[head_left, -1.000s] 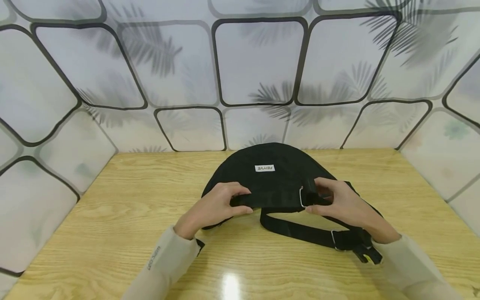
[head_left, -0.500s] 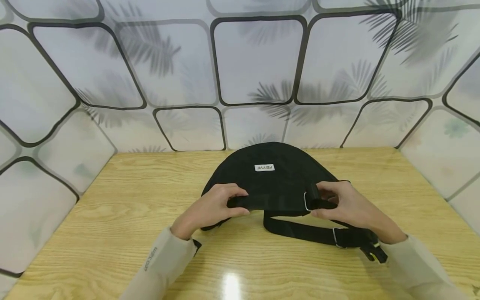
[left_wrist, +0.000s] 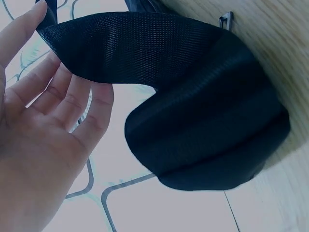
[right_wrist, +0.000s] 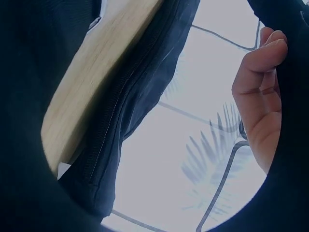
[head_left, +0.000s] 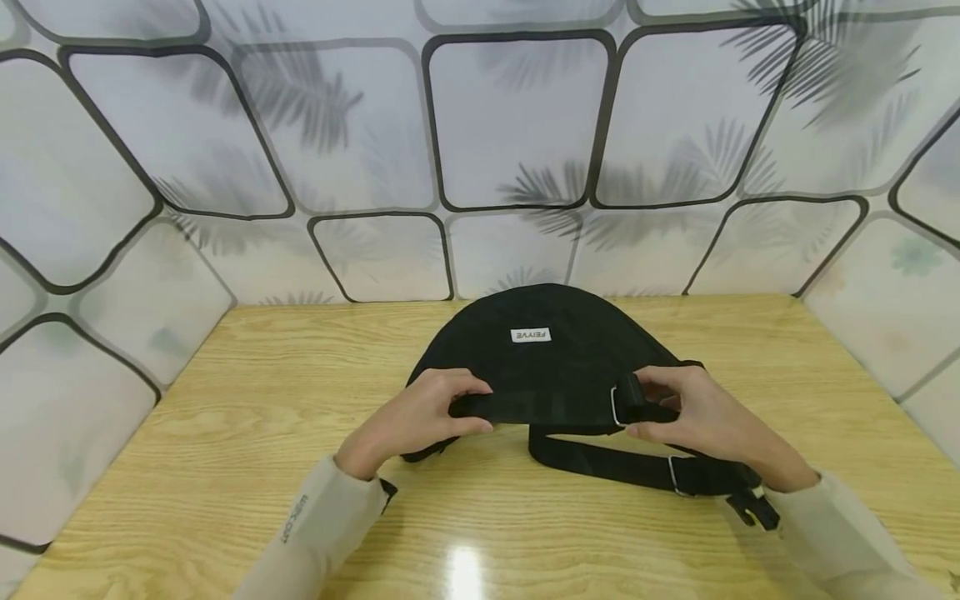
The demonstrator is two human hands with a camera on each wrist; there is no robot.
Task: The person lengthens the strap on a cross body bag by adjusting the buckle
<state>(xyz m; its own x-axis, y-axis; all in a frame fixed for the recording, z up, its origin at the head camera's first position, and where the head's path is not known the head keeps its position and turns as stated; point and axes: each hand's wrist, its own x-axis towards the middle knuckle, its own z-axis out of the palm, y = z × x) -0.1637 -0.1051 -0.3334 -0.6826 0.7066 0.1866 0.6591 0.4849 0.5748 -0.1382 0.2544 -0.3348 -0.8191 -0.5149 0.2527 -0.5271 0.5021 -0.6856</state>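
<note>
A black half-round waist bag (head_left: pixel 555 358) with a white label (head_left: pixel 530 335) lies on the table, its curved side toward the wall. In front of it, a length of wide black strap (head_left: pixel 543 408) is held taut between both hands. My left hand (head_left: pixel 412 412) pinches the strap's left part between thumb and fingers; the left wrist view shows the webbing (left_wrist: pixel 140 46) curving away to the bag. My right hand (head_left: pixel 701 412) grips the strap's folded right part beside a metal slider (head_left: pixel 617 406). Dark fabric hides much of that hand in the right wrist view, where a zipper (right_wrist: pixel 108 130) shows.
Another strap section (head_left: pixel 600 463) loops below, with a second metal slider (head_left: pixel 675 476) and a black plastic buckle (head_left: pixel 753 510) near the right sleeve. Patterned panels (head_left: pixel 517 125) stand behind and beside the wooden table (head_left: pixel 300 350).
Both hands have moved slightly apart and a little down, the left to the left and the right to the right. The right slider and the lower buckle have shifted rightward with the strap.
</note>
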